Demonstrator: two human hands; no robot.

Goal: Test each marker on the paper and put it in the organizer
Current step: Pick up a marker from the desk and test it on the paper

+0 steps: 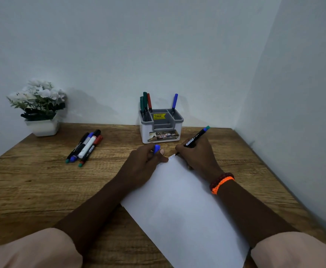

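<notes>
A white sheet of paper (pixel 183 206) lies tilted on the wooden table, with faint scribbles at its far corner. My right hand (pixel 198 153) grips a black marker with a blue end (pixel 197 136), its tip down at that corner. My left hand (pixel 144 163) rests on the paper's far left edge and pinches a blue cap (pixel 157 148). Behind the hands stands the white and grey organizer (pixel 161 124), holding green and red markers (pixel 145 105) at its left and a blue one (pixel 174 104) at its right. Several loose markers (pixel 84 147) lie in a bunch to the left.
A white pot of white flowers (pixel 40 107) stands at the table's back left by the wall. A wall runs close along the right side of the table (pixel 22 186). An orange and red band (pixel 221 182) circles my right wrist.
</notes>
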